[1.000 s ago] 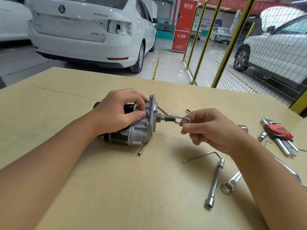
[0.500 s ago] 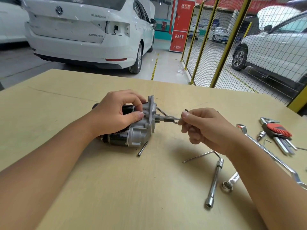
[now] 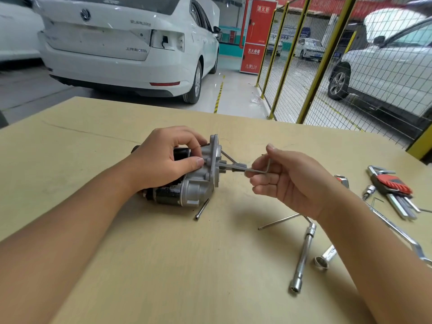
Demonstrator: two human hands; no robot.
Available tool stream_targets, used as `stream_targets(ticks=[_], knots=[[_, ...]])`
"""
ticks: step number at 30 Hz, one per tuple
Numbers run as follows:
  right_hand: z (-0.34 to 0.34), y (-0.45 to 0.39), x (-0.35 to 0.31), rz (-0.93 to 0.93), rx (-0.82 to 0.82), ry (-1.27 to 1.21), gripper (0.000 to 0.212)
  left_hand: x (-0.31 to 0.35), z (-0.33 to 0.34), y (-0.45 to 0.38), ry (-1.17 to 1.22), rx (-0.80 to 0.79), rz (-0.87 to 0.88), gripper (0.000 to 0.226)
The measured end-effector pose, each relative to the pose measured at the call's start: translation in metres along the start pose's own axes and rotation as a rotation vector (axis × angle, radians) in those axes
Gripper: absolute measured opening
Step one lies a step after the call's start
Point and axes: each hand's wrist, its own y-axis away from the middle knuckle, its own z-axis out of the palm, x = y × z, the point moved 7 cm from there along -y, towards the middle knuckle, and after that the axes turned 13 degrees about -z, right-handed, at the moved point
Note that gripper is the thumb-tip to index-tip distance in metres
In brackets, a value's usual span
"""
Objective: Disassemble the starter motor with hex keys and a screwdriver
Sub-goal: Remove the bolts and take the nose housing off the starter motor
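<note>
The starter motor [image 3: 194, 188], a black cylinder with a silver aluminium end housing, lies on its side on the tan table [image 3: 163, 265]. My left hand [image 3: 163, 157] grips its top, thumb pressed on the housing. A small L-shaped hex key [image 3: 253, 170] runs level into the housing's right face, its short arm pointing up. My right hand [image 3: 287, 178] pinches it at the bend, palm turned up. One long loose bolt [image 3: 201, 209] lies by the housing's lower edge, and another [image 3: 228, 157] sticks out behind it.
Right of the motor lie a bent rod [image 3: 278, 221], an L-shaped socket wrench [image 3: 302, 258], a combination spanner [image 3: 323, 258], a small socket [image 3: 369, 191], a red-holdered hex key set [image 3: 395, 190] and a long offset wrench [image 3: 406, 239]. Cars and a yellow mesh fence stand beyond the table.
My right hand has rolled palm-up and turned the hex key, so its short arm now points upward. My left hand and the motor have stayed put.
</note>
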Motion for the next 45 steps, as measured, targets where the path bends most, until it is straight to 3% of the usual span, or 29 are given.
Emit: stream_targets(ticks=[4,8,12,17,22,29,33,38,45], knots=[[0.000,0.003,0.002,0.084,-0.053,-0.019,0.028,0.000,0.000,0.000,0.011,-0.002,-0.010,0.016],[-0.006,0.001,-0.003,0.036,-0.050,0.011,0.035,0.000,0.000,0.000,0.014,-0.003,-0.012,0.017],[-0.008,0.001,-0.004,0.004,-0.071,0.022,0.026,-0.001,-0.001,0.000,0.016,-0.005,-0.018,0.016],[-0.010,-0.001,-0.002,-0.080,-0.031,0.171,0.037,-0.001,-0.001,0.000,0.016,-0.002,-0.018,0.017],[-0.006,0.001,0.008,0.046,-0.065,0.221,0.040,0.000,-0.001,0.000,0.009,0.002,-0.011,0.017],[-0.011,0.000,0.009,0.056,-0.086,0.293,0.024,-0.002,-0.001,-0.001,0.009,0.008,-0.015,0.017],[-0.012,-0.004,0.005,-0.077,-0.066,0.393,0.019,-0.002,0.000,-0.001,0.006,0.007,-0.014,0.018],[-0.009,-0.006,-0.014,-0.427,-0.031,0.921,0.017,-0.004,0.000,-0.001,0.009,-0.001,-0.022,0.018],[0.005,-0.003,-0.009,-0.498,-0.064,1.072,0.020,-0.003,0.000,-0.001,0.015,-0.010,-0.017,0.017]])
